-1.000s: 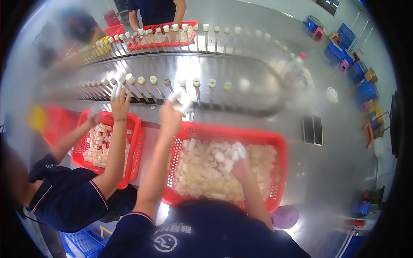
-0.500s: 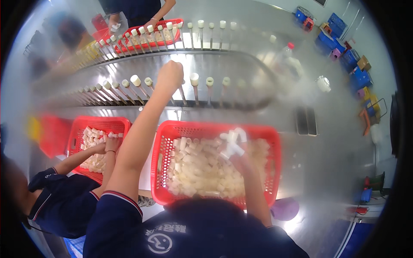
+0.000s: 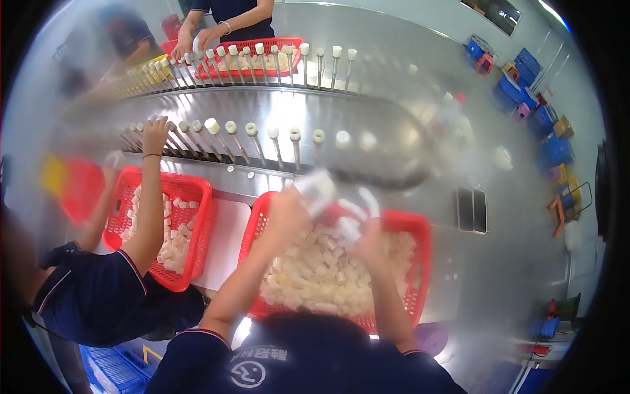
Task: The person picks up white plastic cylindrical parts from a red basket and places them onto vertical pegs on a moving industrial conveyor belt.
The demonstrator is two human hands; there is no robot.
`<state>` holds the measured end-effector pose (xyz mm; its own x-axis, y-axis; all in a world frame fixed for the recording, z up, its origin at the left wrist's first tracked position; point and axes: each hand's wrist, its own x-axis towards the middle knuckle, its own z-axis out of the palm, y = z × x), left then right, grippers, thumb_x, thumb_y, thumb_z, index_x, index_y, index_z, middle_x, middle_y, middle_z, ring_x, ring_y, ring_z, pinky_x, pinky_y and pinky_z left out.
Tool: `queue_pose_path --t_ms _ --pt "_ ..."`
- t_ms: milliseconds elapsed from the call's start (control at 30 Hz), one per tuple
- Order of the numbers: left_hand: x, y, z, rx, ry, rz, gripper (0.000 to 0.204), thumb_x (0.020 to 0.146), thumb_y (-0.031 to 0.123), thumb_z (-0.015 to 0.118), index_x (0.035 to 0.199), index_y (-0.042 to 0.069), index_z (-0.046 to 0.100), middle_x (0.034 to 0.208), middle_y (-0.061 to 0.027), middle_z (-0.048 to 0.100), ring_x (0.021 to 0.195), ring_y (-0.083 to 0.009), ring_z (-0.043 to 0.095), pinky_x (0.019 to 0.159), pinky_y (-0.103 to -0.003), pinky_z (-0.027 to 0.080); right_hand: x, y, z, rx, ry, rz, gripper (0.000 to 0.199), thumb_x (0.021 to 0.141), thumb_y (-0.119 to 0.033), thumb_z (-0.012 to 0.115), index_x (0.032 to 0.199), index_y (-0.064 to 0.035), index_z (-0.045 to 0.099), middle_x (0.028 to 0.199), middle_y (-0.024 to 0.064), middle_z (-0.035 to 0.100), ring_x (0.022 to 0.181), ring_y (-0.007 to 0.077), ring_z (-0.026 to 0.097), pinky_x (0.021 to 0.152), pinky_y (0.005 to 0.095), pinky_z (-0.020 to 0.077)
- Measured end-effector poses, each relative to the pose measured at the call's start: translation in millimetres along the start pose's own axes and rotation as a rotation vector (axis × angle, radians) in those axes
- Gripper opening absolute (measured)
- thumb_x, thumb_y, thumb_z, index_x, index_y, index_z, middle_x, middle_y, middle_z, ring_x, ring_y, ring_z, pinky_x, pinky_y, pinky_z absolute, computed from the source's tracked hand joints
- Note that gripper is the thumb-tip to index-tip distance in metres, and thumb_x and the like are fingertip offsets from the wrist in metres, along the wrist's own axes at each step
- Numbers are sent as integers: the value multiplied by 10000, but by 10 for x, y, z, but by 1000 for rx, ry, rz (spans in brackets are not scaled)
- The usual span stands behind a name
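My left hand (image 3: 289,215) is over the far left part of a red basket (image 3: 425,262), its fingers closed on a white cylindrical piece (image 3: 317,190) smeared by motion. To its right, my right hand (image 3: 369,241) grips several white tube pieces, one of them curved (image 3: 369,200), that stick out past the fingers. Beneath both hands, the basket holds a heap of short off-white cylinders (image 3: 321,269). Beyond it stands a row of upright metal rods, several topped by pale caps (image 3: 273,132).
At left, a co-worker's hand (image 3: 155,136) touches the near rod row above another red basket (image 3: 207,197). Another person works across the metal table (image 3: 223,105) by a far red basket (image 3: 298,65). Two dark rectangular objects (image 3: 472,210) lie at right.
My left hand has come back from the near rods to above my basket and now holds a white piece. The co-worker at left has raised a hand from the basket to the rods.
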<state>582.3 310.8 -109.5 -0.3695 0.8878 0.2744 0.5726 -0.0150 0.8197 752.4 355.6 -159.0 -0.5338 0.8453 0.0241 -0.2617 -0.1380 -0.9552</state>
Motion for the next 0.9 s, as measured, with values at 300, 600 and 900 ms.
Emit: queue_pose_path --t_ms 300,600,900 --pt "961 -590 -427 495 352 -130 207 701 38 564 880 -52 619 707 -211 595 683 -353 587 626 -404 445 -168 611 -421 734 231 555 297 909 -290 444 1165 -141 425 1098 77 514 977 241 529 746 417 479" --pt "895 -452 -85 642 52 13 297 759 194 625 974 -9 597 734 -199 603 686 -354 592 623 -412 470 -102 -28 -213 486 -14 36 374 701 140 603 966 -96 484 1082 69 537 971 196 559 732 360 546" --pt "-630 -875 221 37 -289 -80 372 833 207 584 1181 85 533 756 -69 595 604 -86 521 550 -264 436 314 -306 -96 -52 122 -74 272 703 49 673 950 -37 594 933 65 625 797 116 596 700 232 501"
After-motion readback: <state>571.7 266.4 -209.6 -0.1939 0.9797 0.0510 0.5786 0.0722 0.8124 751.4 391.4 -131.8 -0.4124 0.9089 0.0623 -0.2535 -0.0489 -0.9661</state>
